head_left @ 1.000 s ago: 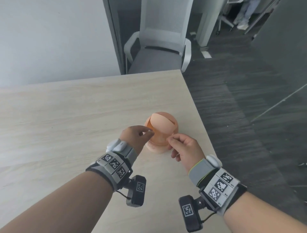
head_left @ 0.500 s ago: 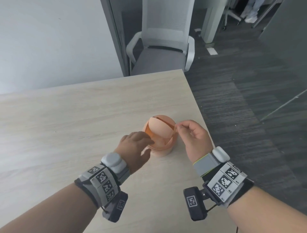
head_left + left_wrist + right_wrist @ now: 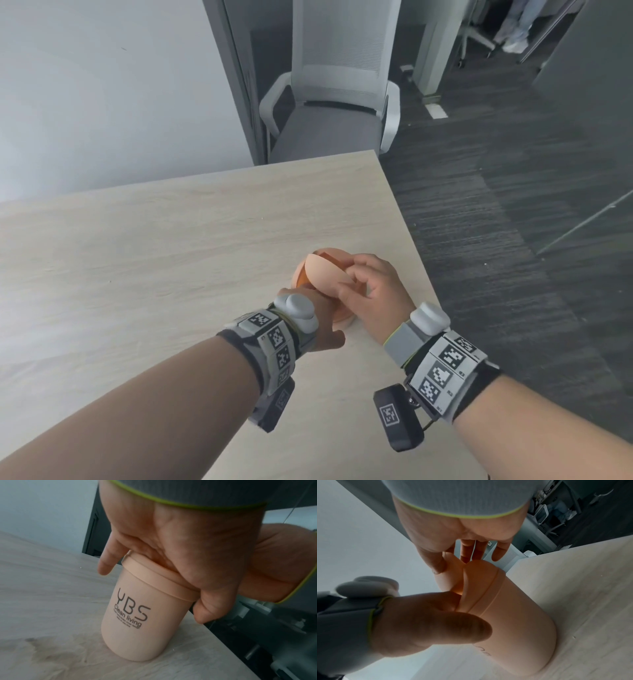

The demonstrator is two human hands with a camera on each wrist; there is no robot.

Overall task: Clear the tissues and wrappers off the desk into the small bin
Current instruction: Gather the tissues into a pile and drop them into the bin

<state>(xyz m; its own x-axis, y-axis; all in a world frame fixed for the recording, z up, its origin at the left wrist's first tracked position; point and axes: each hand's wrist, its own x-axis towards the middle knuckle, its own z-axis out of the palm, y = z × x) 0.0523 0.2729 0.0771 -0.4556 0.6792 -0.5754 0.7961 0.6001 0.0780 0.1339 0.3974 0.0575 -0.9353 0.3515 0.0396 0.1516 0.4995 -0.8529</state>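
Note:
The small peach bin (image 3: 342,317) (image 3: 137,622) (image 3: 513,615) stands upright on the pale wooden desk (image 3: 171,257), close to its right edge. Its swing lid (image 3: 325,274) is tipped up on edge. My left hand (image 3: 323,325) (image 3: 188,547) (image 3: 428,622) sits on the near rim, thumb down the outside wall and a finger pushed into the opening. My right hand (image 3: 363,277) (image 3: 453,555) reaches over the top and pinches the lid's right edge. No tissue or wrapper shows on the desk. The bin's inside is hidden.
The desk's right edge (image 3: 411,240) runs just beside the bin, with dark carpet below. A grey office chair (image 3: 335,113) stands beyond the far edge. A person's legs (image 3: 513,24) show far back right.
My left hand moved from the bin's front up onto the rim and into the opening. My right hand shifted from the right rim onto the lid, which now stands tipped steeper.

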